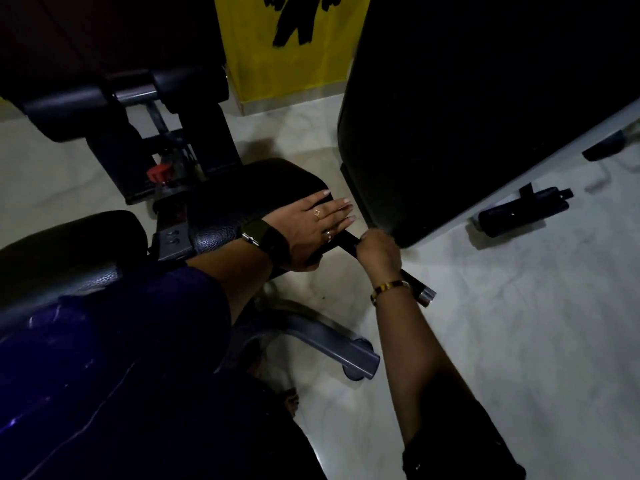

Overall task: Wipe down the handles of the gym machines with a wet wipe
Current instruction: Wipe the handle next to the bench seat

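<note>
Right grip (379,252) curled tight around the black handle (415,286), which sticks out from under the seat pad (242,188), with its chrome end past the wrist, above the floor (519,323). Left grip (311,226) flat on the pad edge, fingers straight and together.

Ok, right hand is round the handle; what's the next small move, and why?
Probably slide the right hand along the handle toward its chrome end cap: it grips near the seat pad, where the left hand rests flat, and the outer stretch lies uncovered.
</note>
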